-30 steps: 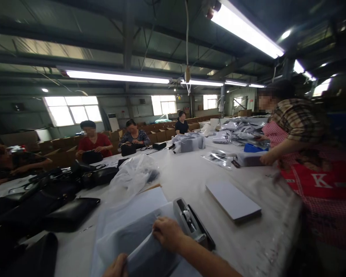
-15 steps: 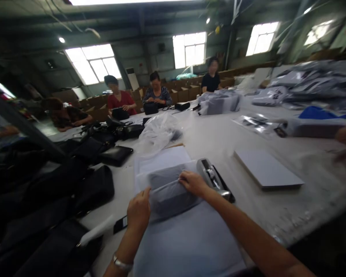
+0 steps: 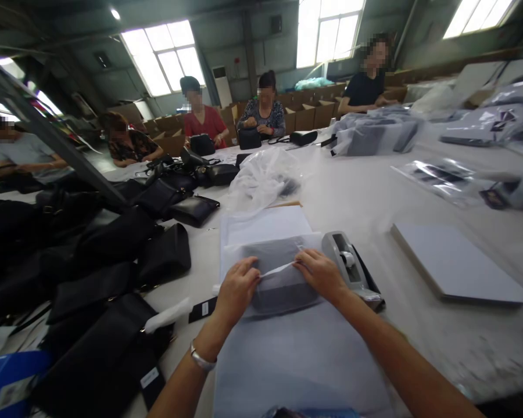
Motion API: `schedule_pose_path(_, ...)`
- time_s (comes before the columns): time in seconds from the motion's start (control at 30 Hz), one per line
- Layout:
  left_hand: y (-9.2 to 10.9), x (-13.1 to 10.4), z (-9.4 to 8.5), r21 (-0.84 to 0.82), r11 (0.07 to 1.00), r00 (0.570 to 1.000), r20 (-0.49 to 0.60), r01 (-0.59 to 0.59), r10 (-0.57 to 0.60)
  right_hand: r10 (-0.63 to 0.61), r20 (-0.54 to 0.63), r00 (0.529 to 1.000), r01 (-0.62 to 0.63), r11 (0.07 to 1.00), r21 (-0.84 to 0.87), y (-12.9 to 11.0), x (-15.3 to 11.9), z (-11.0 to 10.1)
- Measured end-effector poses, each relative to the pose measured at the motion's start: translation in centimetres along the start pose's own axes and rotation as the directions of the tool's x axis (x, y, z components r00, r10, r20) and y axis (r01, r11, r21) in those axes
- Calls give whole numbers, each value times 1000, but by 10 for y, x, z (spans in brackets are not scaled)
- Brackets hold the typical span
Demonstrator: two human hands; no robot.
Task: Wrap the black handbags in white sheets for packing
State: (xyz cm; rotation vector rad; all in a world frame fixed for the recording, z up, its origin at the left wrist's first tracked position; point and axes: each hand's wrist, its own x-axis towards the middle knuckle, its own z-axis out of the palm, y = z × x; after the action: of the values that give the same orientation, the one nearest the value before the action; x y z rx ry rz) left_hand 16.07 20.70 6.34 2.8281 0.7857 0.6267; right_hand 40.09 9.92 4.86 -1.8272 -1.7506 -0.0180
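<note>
a broad white table (image 3: 357, 191) spans the view, with people seated along its far side before a row of open cardboard boxes (image 3: 305, 118). a heap of black bags (image 3: 91, 244) covers the table's left part. pale sheets (image 3: 287, 366) lie in front of the wearer, extending beneath and beyond the work. to the right, well apart from the hands, lies a flat stack of white boards (image 3: 462, 261). beyond the sheets sits a crumpled translucent plastic bag (image 3: 261, 174). the wrapped item (image 3: 283, 296), dark grey through thin white paper, rests on the sheets between and below the two hands. a grey tape dispenser (image 3: 353, 273) stands just beside the right hand. the left hand (image 3: 236, 290) is nearly closed, thumb and fingertips pinching the left end of the wrapping's pale edge. the right hand (image 3: 320, 273), likewise closed to a pinch, grips the same edge near its right end. a black tag (image 3: 200, 310) with a white label lies left of the wrapped item. a silver-coloured bracelet (image 3: 201, 355) encircles the left wrist.
</note>
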Motion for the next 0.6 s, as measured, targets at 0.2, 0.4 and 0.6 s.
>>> schedule_pose_path(0.2,-5,-2,-3,73,995,998,23,63,-65,-4,-50,999,3,1000,-13,7,0,7)
schedule_pose_path(0.4,-3,5,-5,159,969,979,45,190,-199,51,-30,998,-53,996,-78,6,9,8)
schedule_pose_path(0.6,-9,10,0,74,955,957,23,287,-289,110,-19,994,-111,989,-96,4,14,11)
